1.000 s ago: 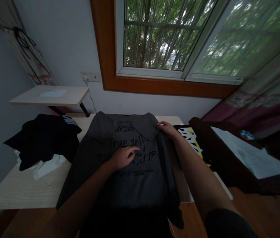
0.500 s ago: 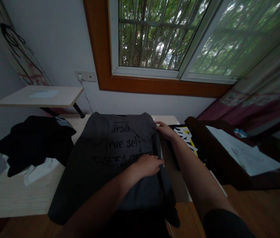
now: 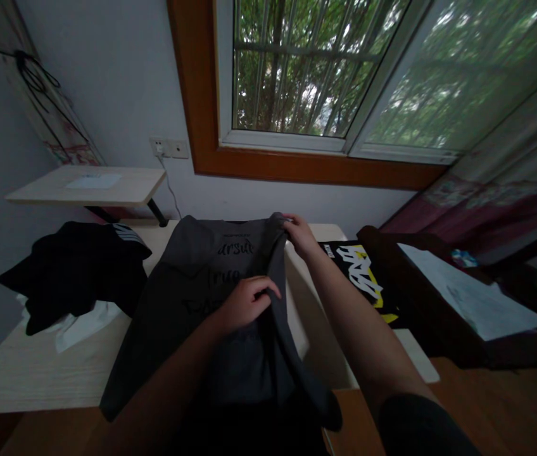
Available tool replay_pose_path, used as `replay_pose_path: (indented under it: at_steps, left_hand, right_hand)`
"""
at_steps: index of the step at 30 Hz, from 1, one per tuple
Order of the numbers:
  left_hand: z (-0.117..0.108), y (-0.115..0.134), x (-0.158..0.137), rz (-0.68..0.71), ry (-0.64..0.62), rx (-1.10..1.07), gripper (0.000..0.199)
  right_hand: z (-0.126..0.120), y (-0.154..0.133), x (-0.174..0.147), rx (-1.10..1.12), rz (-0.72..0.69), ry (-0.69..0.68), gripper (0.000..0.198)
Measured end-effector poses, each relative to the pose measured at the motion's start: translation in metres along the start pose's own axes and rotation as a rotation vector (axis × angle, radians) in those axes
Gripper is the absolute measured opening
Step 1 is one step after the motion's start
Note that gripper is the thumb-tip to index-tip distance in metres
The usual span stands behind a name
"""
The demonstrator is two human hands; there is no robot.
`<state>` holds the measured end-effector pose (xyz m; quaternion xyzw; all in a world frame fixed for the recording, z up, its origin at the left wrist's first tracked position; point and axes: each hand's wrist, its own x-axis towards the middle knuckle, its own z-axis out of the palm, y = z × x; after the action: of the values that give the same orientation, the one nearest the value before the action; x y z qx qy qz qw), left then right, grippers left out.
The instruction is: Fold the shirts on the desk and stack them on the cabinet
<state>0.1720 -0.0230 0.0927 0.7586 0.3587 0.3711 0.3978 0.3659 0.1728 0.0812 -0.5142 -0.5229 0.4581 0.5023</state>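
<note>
The grey shirt (image 3: 173,266) lies on the table (image 3: 31,373), right under the fingers. The right hand (image 3: 301,234) pinches the top corner of the shirt, at the shoulder, with thumb and fingers closed on the cloth. The left hand (image 3: 248,304) is lower down, over the writing, with its fingers bent at the folded side edge. I can't tell if they pinch the cloth or just touch it.

The shirt looks soft and floppy, and I think it is light. It can't break, and it likely isn't very slippery, but it should wrinkle and sag easily between the two hands. Good places to hold are the shoulder corner, where the right fingers are, and the side edge straight below them. One hold alone would probably let the rest droop. A loose end of the shirt hangs past the table edge, below the fingers.

Far to the left of the fingers is a heap of black clothes (image 3: 83,272). To the right, just past the right hand, is a black cloth with white and yellow letters (image 3: 358,272).
</note>
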Motion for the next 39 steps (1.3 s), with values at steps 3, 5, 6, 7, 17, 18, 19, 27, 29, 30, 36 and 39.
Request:
replay_pose_path:
  at_steps: [3,5,6,7,17,18,19,27,29,30,36,39]
  left_hand:
    - [-0.043,-0.004,-0.025,-0.117,0.042,-0.049,0.027]
    - [-0.073,-0.012,-0.046,-0.184,0.083,-0.095,0.028]
    - [-0.087,-0.016,-0.058,-0.231,0.098,-0.115,0.031]
    - [-0.102,-0.021,-0.069,-0.278,0.119,-0.134,0.033]
    - [-0.175,-0.061,-0.164,-0.842,-0.045,-0.118,0.057]
    - [-0.176,-0.067,-0.165,-0.815,0.019,-0.076,0.059]
    - [-0.176,-0.072,-0.165,-0.779,0.092,-0.036,0.061]
    - [-0.156,-0.098,-0.138,-0.664,0.249,0.215,0.061]
    - [-0.153,-0.104,-0.137,-0.651,0.266,0.289,0.057]
    - [-0.152,-0.107,-0.138,-0.63,0.299,0.348,0.054]
    - [-0.153,-0.123,-0.158,-0.48,0.499,0.936,0.045]
    - [-0.151,-0.12,-0.165,-0.553,0.471,1.048,0.049]
  right_hand:
    - [0.047,-0.016,0.008,-0.144,-0.146,-0.008,0.045]
    - [0.083,-0.026,0.008,-0.233,-0.235,-0.016,0.04]
    - [0.101,-0.03,0.006,-0.27,-0.271,-0.043,0.038]
    - [0.12,-0.032,0.002,-0.292,-0.305,-0.091,0.037]
    - [0.149,0.016,-0.064,-0.631,-0.513,-0.474,0.042]
    - [0.137,0.022,-0.07,-0.671,-0.486,-0.376,0.04]
    - [0.125,0.028,-0.076,-0.71,-0.444,-0.282,0.04]
    - [0.082,0.048,-0.14,-0.909,-0.24,-0.173,0.057]
    - [0.083,0.048,-0.156,-0.912,-0.236,-0.248,0.062]
    - [0.084,0.047,-0.162,-0.914,-0.235,-0.274,0.065]
    - [0.08,0.05,-0.182,-0.935,-0.276,-0.327,0.045]
    - [0.077,0.05,-0.185,-0.956,-0.276,-0.339,0.04]
